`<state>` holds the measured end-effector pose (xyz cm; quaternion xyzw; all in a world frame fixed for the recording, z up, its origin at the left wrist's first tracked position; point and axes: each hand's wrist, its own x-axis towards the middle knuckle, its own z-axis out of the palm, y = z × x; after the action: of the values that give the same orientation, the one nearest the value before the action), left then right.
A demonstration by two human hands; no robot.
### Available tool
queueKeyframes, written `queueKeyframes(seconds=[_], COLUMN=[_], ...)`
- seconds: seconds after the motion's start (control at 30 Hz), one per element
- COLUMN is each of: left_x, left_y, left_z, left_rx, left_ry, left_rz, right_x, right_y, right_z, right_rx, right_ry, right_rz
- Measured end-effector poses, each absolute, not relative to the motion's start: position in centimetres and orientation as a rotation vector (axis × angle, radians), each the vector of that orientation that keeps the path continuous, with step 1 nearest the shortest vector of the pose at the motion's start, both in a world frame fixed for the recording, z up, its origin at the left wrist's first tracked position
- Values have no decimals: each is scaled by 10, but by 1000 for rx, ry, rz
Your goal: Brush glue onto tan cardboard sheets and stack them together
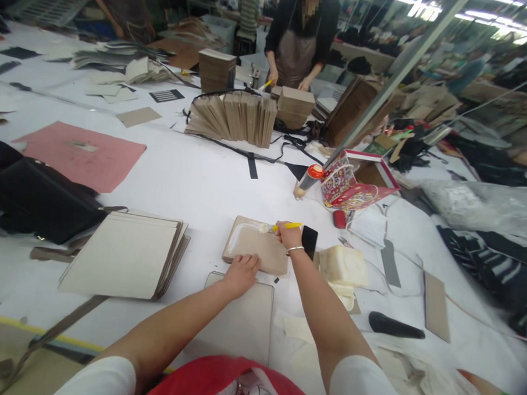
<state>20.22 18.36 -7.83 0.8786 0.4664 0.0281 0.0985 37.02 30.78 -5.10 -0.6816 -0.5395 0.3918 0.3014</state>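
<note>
My right hand (289,237) is closed round a yellow-handled brush (293,226). The brush's tip touches the top sheet of a small stack of brown boards (261,250), where a whitish wet strip runs along the far and left edges. Resting on the near edge of that stack is my left hand (241,274), its fingers laid out flat and holding nothing. Closer to me, partly under my left forearm, lie pale grey boards (245,319). A dark phone-like slab (309,241) lies just right of my right hand.
Larger grey boards (121,255) are piled at left, near a black bag (36,193). On the right are a cream block (343,265), a black tapered object (395,325), a bottle (308,181) and a patterned paper bag (355,184). Across the table a person handles board stacks (296,106).
</note>
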Motion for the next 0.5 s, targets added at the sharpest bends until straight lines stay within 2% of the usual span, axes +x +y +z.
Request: queueKeyframes(seconds=[0.23,0.4,0.5], left_x=[215,221,223], left_y=[202,210,210], left_z=[-76,-68,-63], left_rx=[2584,2657,2685], left_ry=[1460,1428,1423], left_rz=[101,49,27], right_x=[435,431,431], right_y=[260,196,149], right_z=[-29,-36,-40], right_rx=[-1804,-1631,-1632], right_ry=[-1624,-2237,-2392], right_rz=[791,550,468])
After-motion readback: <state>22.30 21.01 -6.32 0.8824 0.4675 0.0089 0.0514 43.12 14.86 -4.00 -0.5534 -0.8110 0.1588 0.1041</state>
